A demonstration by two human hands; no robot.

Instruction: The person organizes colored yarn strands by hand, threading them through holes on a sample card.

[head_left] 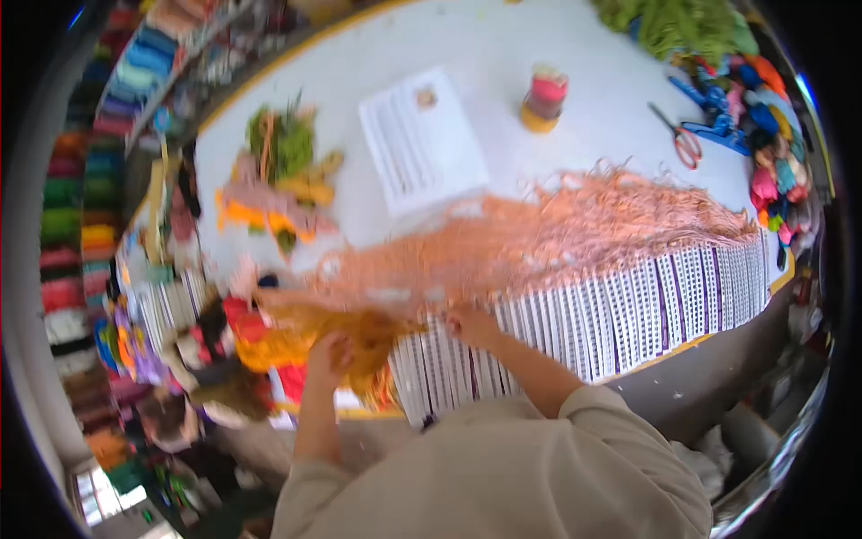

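My left hand [334, 352] is closed on a loose bundle of mustard yarn [364, 337] at the near left part of the table. My right hand [469, 325] is at the upper edge of a long row of white strips [584, 323] with dark printed marks; its fingers look pinched together, but blur hides what is between them. Peach yarn [539, 229] in long strands spreads out from the far edge of these strips and covers the middle of the table. More golden yarn [260, 346] lies left of my left hand.
On the white table [314, 72] are a printed sheet [422, 139], a pink and yellow spool stack [545, 101], red-handled scissors [687, 146] and a green and mauve yarn pile [285, 157]. Colourful skeins [777, 135] heap at the right end. Yarn-filled shelves [67, 234] stand left.
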